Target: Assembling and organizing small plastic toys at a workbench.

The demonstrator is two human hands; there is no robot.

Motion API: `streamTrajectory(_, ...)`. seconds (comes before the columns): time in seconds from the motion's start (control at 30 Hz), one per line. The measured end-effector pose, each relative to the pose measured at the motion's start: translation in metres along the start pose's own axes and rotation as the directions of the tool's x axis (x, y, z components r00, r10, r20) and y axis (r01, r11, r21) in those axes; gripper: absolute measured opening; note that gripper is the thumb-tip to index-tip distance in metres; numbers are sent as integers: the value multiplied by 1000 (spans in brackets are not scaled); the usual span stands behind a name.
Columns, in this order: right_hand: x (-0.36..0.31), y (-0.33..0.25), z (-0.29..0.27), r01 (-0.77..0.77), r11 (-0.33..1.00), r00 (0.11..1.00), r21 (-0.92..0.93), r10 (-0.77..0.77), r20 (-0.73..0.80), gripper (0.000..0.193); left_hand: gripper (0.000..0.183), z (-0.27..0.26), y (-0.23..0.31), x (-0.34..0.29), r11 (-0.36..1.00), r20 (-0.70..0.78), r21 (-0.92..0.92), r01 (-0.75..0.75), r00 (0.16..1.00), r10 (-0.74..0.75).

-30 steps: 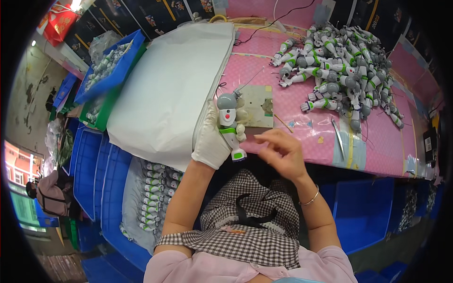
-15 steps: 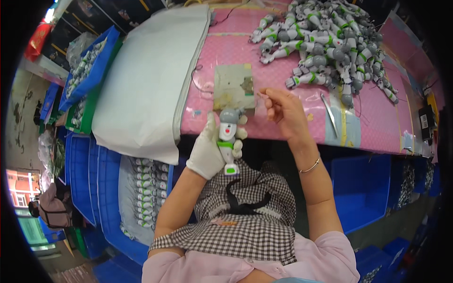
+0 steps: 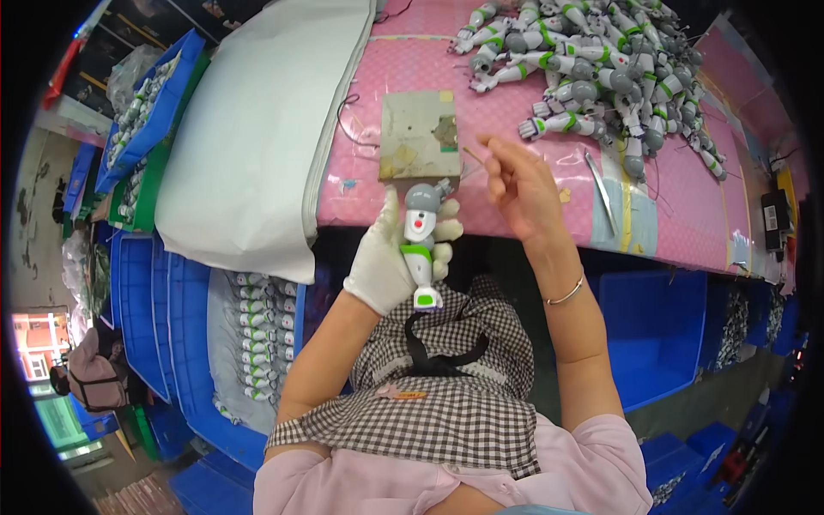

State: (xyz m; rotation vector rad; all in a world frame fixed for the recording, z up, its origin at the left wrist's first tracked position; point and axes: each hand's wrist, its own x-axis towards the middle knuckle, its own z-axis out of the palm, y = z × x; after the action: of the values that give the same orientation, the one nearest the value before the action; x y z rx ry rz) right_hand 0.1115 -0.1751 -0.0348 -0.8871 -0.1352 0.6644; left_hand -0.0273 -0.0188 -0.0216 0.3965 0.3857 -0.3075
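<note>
- What has just changed: a second ago the right hand [image 3: 524,189] hung in front of the body with nothing in its fingers; now it is out over the pink table [image 3: 403,64], at 4 o'clock from the grey block [image 3: 412,120], with its fingers at a thin stick [image 3: 473,155].
- The toy arm [image 3: 419,225] overlapped the block's left side in view a second ago; now it sits at 6 o'clock from it, over the front edge of the table. Its grey ball end points to 12 o'clock, its small white hand to 6 o'clock.
- What that means, as I judge it: the left hand [image 3: 386,266] is keeping the toy arm steady while the right turns to the stick.
- Left hand: in a white glove, curled around the toy arm, thumb on the 9 o'clock side, fingertips wrapping up on the 3 o'clock side.
- Right hand: bare, fingers bent and loosely together; I cannot tell whether they pinch the stick or only hover above it.
- Nearby, from the block: a pile of toy arms [image 3: 601,77] at 2 o'clock, tweezers [image 3: 601,190] between 3 and 4, white sheets [image 3: 249,129] at 9.
</note>
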Motion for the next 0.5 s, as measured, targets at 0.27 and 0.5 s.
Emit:
streamTrajectory(0.27,-19,5,14,-108,994,981,6,107,-160,26,81,-5,-13,-5,908,103,378,-180,983,152)
streamTrajectory(0.5,-4,3,3,-27,1000,992,13,29,-122,28,47,2,-20,-11,706,-5,687,-173,970,243)
